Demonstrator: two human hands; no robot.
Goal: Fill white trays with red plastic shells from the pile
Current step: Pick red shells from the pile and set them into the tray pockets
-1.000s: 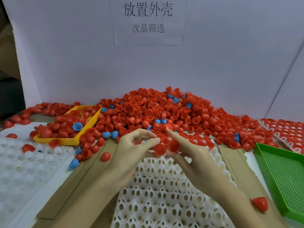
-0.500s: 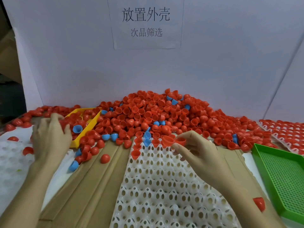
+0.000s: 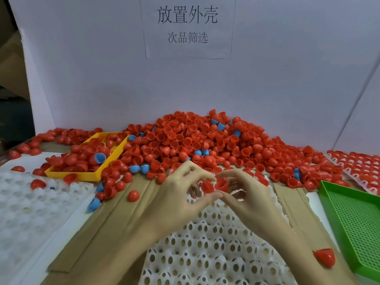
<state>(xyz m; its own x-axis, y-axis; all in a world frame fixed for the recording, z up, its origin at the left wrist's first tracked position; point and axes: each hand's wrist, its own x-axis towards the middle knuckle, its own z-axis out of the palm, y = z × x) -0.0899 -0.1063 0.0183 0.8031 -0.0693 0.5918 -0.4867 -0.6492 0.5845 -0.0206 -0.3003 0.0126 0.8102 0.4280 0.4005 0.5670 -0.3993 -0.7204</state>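
Over the far end of the white tray point(image 3: 205, 251) in the middle of the worktop, the left hand point(image 3: 181, 200) pinches one red shell point(image 3: 207, 186) between thumb and fingertips, and the right hand point(image 3: 244, 194) has its grip curled on a second red shell point(image 3: 222, 184) just beside it. The pile point(image 3: 197, 140) lies just beyond, against the far wall. These shells look light, thin, smooth and rigid, so I judge a gentle pinch across the rim or dome suits them; squeezing hard could flick one away.
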